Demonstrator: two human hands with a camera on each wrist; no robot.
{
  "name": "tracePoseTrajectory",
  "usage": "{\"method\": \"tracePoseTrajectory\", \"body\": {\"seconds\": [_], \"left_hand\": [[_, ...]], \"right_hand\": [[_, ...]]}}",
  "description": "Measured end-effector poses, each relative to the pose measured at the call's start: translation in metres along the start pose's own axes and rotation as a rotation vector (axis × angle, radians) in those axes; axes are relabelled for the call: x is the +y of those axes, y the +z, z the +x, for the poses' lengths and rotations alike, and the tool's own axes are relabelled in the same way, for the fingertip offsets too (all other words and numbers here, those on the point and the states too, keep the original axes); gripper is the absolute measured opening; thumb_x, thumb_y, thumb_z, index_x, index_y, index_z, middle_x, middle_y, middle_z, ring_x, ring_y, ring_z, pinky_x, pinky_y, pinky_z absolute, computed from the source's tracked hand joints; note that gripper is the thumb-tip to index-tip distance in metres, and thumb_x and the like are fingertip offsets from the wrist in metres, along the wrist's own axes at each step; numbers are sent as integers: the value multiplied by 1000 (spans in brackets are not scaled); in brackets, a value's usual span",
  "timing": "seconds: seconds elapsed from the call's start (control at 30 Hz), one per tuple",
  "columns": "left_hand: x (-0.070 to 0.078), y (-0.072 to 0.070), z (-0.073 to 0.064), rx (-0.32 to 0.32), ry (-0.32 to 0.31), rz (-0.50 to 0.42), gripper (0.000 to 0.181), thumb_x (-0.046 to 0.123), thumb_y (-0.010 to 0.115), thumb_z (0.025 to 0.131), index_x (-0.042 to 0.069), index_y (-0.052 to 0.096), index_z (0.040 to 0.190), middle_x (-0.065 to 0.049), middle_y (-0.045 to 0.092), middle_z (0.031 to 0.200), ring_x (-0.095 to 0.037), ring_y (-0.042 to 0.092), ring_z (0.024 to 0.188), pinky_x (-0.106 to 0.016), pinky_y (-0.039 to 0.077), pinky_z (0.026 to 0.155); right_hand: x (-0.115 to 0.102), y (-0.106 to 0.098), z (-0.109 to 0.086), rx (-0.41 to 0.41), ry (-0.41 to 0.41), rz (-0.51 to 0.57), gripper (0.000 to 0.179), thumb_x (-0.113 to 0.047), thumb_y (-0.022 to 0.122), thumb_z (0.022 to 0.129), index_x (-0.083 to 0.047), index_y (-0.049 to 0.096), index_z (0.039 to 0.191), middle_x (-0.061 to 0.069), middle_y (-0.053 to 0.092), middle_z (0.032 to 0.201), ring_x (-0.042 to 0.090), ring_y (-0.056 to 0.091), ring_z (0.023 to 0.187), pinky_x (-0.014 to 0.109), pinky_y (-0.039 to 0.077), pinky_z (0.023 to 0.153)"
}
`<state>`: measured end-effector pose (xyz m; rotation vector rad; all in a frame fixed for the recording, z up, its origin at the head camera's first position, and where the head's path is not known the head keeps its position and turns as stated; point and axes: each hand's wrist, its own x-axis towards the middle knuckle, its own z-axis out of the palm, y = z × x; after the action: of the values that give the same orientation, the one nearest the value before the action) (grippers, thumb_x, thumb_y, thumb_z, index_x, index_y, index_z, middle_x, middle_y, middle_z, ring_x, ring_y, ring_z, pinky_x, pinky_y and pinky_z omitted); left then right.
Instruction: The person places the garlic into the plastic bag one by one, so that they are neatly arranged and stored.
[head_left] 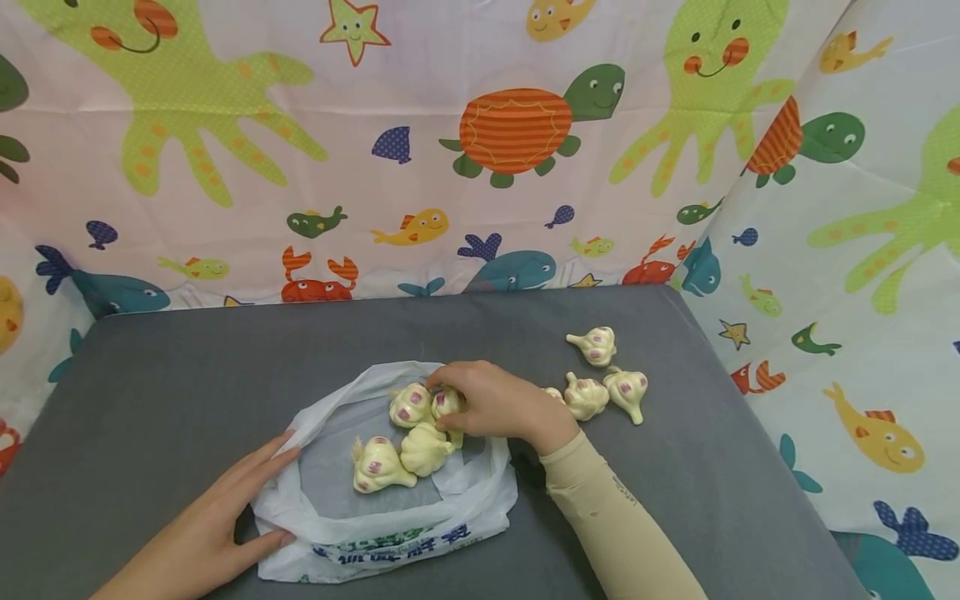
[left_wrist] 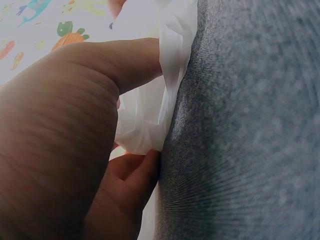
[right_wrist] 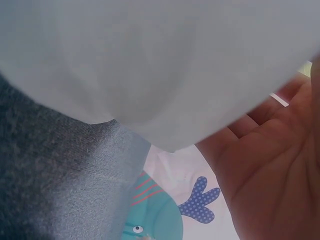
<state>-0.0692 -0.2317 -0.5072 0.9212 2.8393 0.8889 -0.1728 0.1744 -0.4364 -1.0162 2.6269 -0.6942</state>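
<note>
A person's left hand (head_left: pixel 198 533) lies with straight, relaxed fingers on the left rim of a crumpled white plastic bag (head_left: pixel 390 521) spread open on a grey cloth-covered table (head_left: pixel 165 392). The right hand (head_left: pixel 498 404), fingers curled, grips one pale purple-streaked garlic bulb (head_left: pixel 446 403) among three others (head_left: pixel 405 446) inside the bag. More garlic bulbs (head_left: pixel 603 379) lie on the table just right of that wrist.

The right hand (head_left: pixel 491 406) covers part of one garlic bulb (head_left: pixel 447 403) in the bag.
</note>
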Motion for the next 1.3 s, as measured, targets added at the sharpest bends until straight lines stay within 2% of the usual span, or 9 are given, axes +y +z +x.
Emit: {"method": "tracePoseTrajectory", "body": {"seconds": [0.27,0.47,0.57,0.7,0.9,1.07,1.3], "left_hand": [[-1,-1,0,-21,-27,20,99,52,91,87,31,42,169,5,34,176,2,35,147,-6,27,107],[-1,0,1,-20,-31,6,99,52,92,87,30,41,169,5,33,177,1,33,149,-2,21,107],[0,0,1,-25,-39,16,98,54,90,87,31,41,169,5,33,177,-1,35,148,-3,24,107],[0,-1,1,-23,-40,30,99,55,90,87,31,42,169,6,34,176,0,36,147,-7,32,106],[0,-3,0,-14,-33,35,98,53,91,87,30,42,169,5,33,176,0,35,149,-3,23,107],[0,-4,-1,-23,-53,44,97,57,88,88,31,42,169,6,33,177,-4,37,149,-3,23,107],[1,-2,-1,-15,-49,5,95,53,89,90,31,41,169,6,31,177,0,31,152,1,13,106]], "right_hand": [[-1,-2,0,4,-3,5,45,-23,84,98,-10,71,139,1,73,133,13,66,111,34,54,101],[-1,-3,-1,13,-19,17,44,-24,85,98,-10,72,137,0,74,123,10,62,89,30,54,83],[0,-4,-2,15,-18,21,45,-25,86,98,-10,72,138,-3,72,113,9,58,79,29,52,74],[1,-4,-2,26,-33,32,45,-25,87,97,-9,72,136,-3,70,105,8,56,74,29,50,71],[1,-3,-1,37,-49,25,43,-25,86,97,-10,72,135,-2,72,111,8,56,75,29,51,73],[1,-4,-1,55,-71,0,42,-27,85,98,-9,73,135,-2,73,112,9,57,75,30,52,75],[6,-6,-1,85,-96,-5,40,-29,78,103,-5,72,134,0,73,113,6,59,76,29,54,74]]}}
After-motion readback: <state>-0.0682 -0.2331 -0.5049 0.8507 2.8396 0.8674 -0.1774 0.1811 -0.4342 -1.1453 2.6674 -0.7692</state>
